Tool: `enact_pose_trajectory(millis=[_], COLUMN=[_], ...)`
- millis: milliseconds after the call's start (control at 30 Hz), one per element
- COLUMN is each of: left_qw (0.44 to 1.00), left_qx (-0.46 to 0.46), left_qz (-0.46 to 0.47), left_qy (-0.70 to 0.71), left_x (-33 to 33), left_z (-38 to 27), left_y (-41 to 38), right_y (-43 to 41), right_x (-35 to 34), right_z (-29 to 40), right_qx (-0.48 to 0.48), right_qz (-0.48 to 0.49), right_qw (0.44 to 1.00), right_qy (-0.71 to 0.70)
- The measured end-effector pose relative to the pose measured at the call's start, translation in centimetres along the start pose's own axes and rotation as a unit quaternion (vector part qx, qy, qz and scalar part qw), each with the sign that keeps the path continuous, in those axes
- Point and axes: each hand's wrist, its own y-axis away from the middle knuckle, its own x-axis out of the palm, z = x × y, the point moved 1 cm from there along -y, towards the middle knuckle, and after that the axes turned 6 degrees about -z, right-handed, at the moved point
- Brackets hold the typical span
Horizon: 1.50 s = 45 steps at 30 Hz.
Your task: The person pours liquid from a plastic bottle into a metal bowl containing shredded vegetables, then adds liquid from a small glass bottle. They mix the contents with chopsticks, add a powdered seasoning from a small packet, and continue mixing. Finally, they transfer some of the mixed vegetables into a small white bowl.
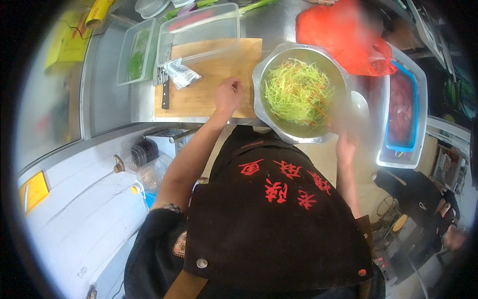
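Note:
A large metal basin point(261, 95) holds thin pale-green vegetable shreds point(295, 88) mixed with orange ones. At its near right rim is my right hand point(341, 130), partly blurred. From it, what look like wooden chopsticks point(317, 107) slant into the shreds. My left hand point(228, 94) is above the right part of a wooden cutting board point(201, 99), left of the basin, fingers curled with nothing visible in them. On the board's left side lie a black-handled kitchen knife point(165, 95) and a crumpled white plastic packet point(182, 74), which partly covers the blade.
A clear plastic container point(201, 31) overlaps the board's far edge; another point(129, 56) holds greens. Right of the basin are a red plastic bag point(328, 28) and a tub point(420, 112) with a blue basket point(415, 108) of pinkish contents. A person point(418, 194) is at lower right.

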Motion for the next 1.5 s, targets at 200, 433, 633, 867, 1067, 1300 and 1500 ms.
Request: enact_pose_trajectory(millis=[200,433,633,867,1067,1300,1500], left_qw=[0.965,0.902,0.933,0.904,0.850,0.708,0.868], left_qx=[0.129,0.175,0.101,0.187,0.390,0.521,0.403], left_qz=[0.165,0.334,0.330,0.379,0.321,0.426,0.261], left_qy=[-0.159,-0.209,-0.104,0.067,-0.149,-0.218,-0.129], left_x=[2.8,3.0,-1.9,1.7,12.5,19.1,11.6], left_z=[2.5,4.4,0.8,-7.1,-1.8,0.9,-7.9], left_y=[-1.7,-4.2,-6.3,-8.4,-22.5,-23.0,-23.0], right_y=[1.0,0.0,0.6,3.5,5.4,7.9,7.6], right_x=[0.8,3.1,3.5,4.6,5.9,6.8,5.5], right_z=[0.3,1.9,2.3,2.7,3.7,4.6,3.5], right_qx=[0.025,0.014,-0.019,0.025,0.089,0.087,0.099], right_qz=[-0.020,-0.018,-0.077,-0.145,-0.204,-0.285,-0.273], right_qw=[0.999,1.000,0.996,0.984,0.975,0.954,0.957], right_qy=[-0.013,0.012,0.032,0.102,0.014,0.032,-0.006])
